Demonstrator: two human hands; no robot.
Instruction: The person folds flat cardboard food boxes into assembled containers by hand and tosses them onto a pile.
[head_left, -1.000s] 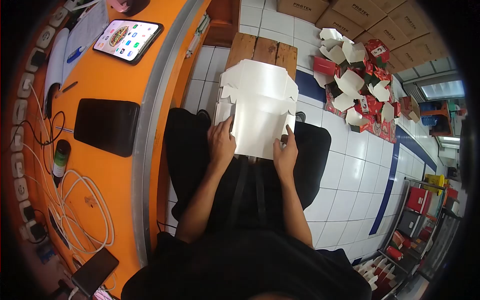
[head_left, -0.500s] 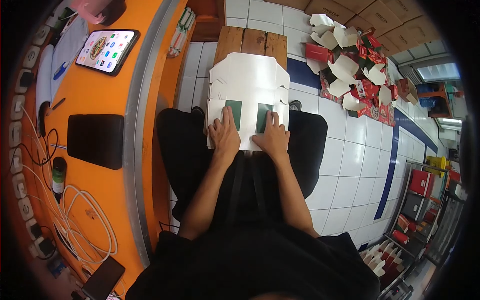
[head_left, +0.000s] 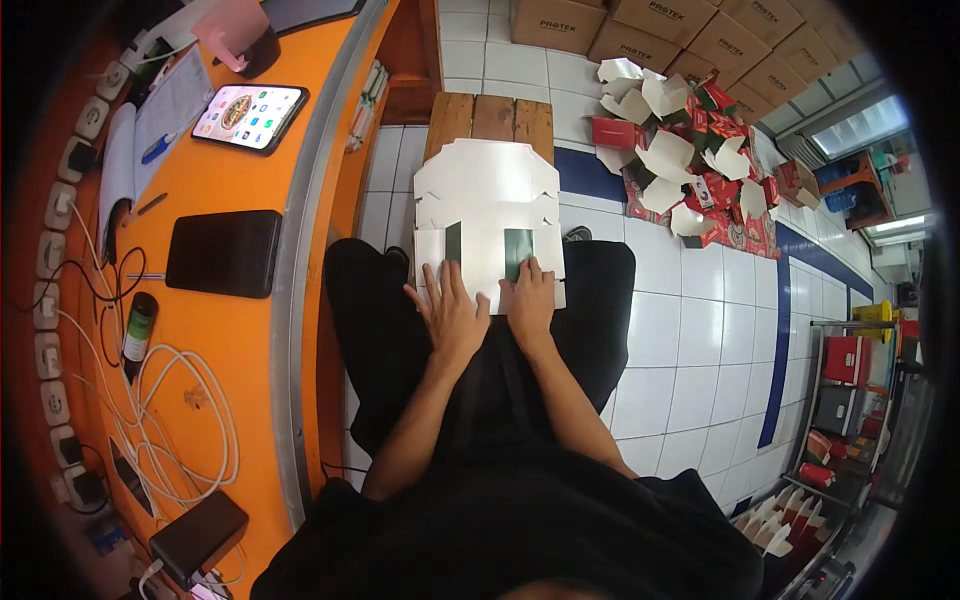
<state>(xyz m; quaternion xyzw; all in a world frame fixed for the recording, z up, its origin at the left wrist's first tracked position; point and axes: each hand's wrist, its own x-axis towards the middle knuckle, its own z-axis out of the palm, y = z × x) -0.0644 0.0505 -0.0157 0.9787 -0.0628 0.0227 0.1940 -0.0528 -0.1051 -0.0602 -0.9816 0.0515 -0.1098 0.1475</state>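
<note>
A flat white cardboard box blank (head_left: 488, 190) with cut flaps lies on the wooden bench (head_left: 493, 117) and toward my lap. Two side flaps are turned inward on it, with a dark green strip along the inner edge of each, the left strip (head_left: 454, 243) and the right strip (head_left: 519, 252). My left hand (head_left: 455, 312) rests palm down on the left flap, fingers stretched forward. On the right flap lies my right hand (head_left: 531, 300), fingers extended and its thumb toward the middle. Whether more blanks lie beneath is hard to tell.
To the left, an orange counter (head_left: 255, 330) carries a lit phone (head_left: 250, 118), a black device (head_left: 223, 253), a small bottle (head_left: 139, 325) and white cables (head_left: 190, 420). Red and white folded boxes (head_left: 690, 150) are piled on the floor at the right, before brown cartons (head_left: 640, 45).
Both hands have slid toward me along the flaps, to the blank's near end. Less of the left green strip shows. The camera view has shifted slightly.
</note>
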